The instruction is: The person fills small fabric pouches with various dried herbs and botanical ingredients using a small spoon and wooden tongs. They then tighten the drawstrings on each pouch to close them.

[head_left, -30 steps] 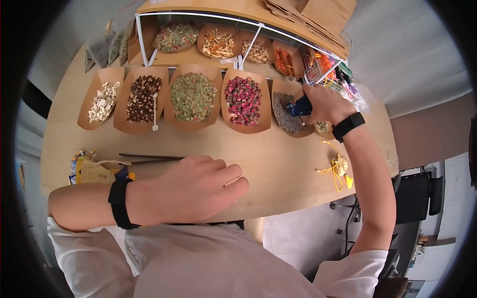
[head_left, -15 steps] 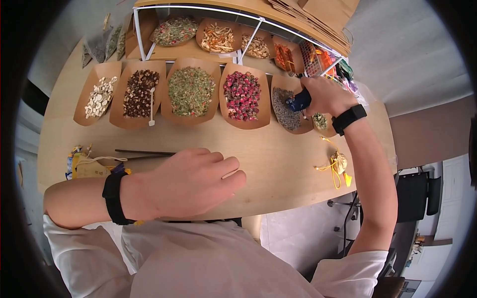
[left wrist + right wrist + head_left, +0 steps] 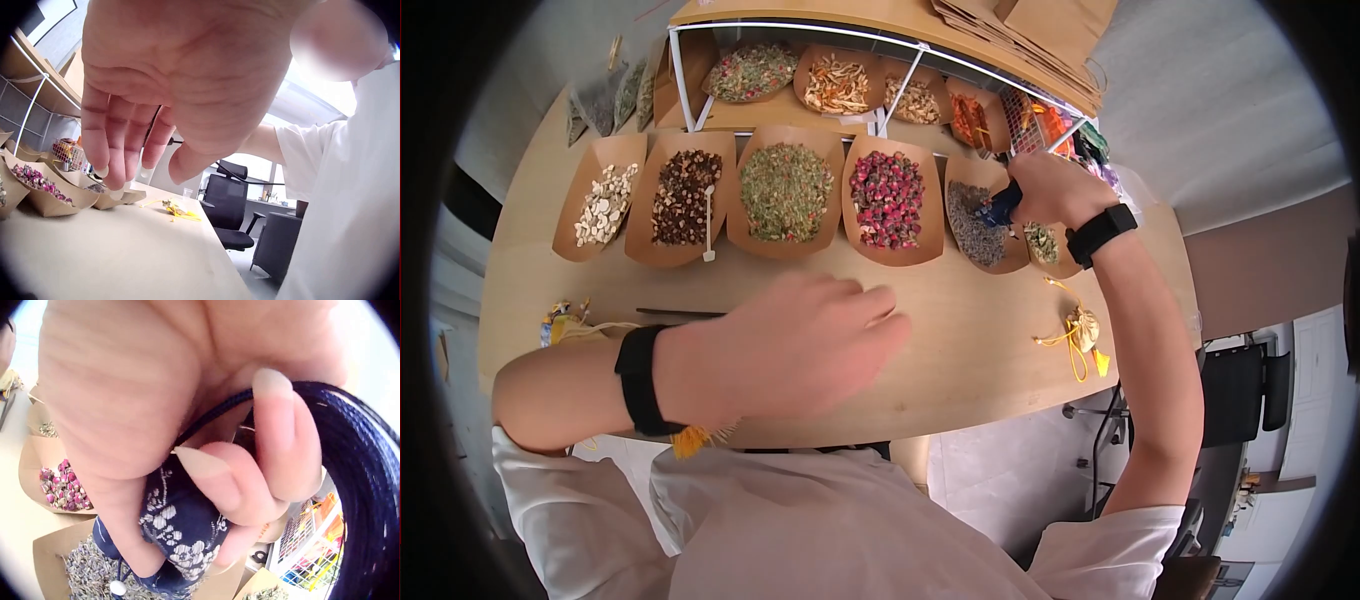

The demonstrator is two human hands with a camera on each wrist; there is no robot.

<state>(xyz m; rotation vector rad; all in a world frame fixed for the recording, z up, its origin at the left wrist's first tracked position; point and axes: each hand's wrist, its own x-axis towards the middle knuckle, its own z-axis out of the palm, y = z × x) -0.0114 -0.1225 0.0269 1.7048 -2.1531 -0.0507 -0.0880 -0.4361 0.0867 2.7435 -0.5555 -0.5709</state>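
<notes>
My right hand (image 3: 1060,190) grips a dark blue sachet pouch (image 3: 181,519) with white floral embroidery, its fingers curled round the cloth. From the pouch hang a white-beaded cord and, at the right of the right wrist view, a long dark blue tassel (image 3: 369,475). Pouch and hand are over the paper tray of lavender (image 3: 980,245), second from the right in the front row. My left hand (image 3: 790,345) hovers over the near table, palm down, blurred, its fingers loosely bent with nothing held. A dark slender stick (image 3: 680,313) lies behind it, partly covered.
Front trays hold rosebuds (image 3: 887,200), green herbs (image 3: 785,195), dark brown pieces (image 3: 685,195) with a small spoon (image 3: 709,225), and white slices (image 3: 606,205). A white-framed shelf (image 3: 800,27) stands behind. At right lies a gold pouch (image 3: 1084,328); yellow tassel threads (image 3: 695,440) show under my left wrist.
My left hand has shifted slightly to the right and covers more of the dark stick and pouches. The right hand stays over the lavender, the blue pouch now showing crumpled and smaller.
</notes>
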